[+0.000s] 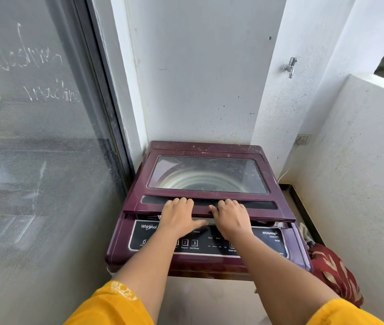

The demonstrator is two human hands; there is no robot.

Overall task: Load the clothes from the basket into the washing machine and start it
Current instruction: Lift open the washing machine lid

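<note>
- Left hand (178, 215) and right hand (229, 216) sit side by side, fingers curled over the front edge of the lid (207, 177), gripping it.
- Under the grip, that edge seems slightly lifted.

Your washer (116, 250) is a maroon top-loader with a black control panel (267, 242) along its near edge. The lid (277, 186), maroon-framed around a clear window, is raised slightly at the near edge, with a thin gap above the panel. The steel drum (200, 181) shows through the window. Your left hand (178, 216) and right hand (230, 216) grip the lid's near lip, fingers curled over the top. The clothes (333, 270), a red bundle with gold leaf print, lie low at the washer's near right.
</note>
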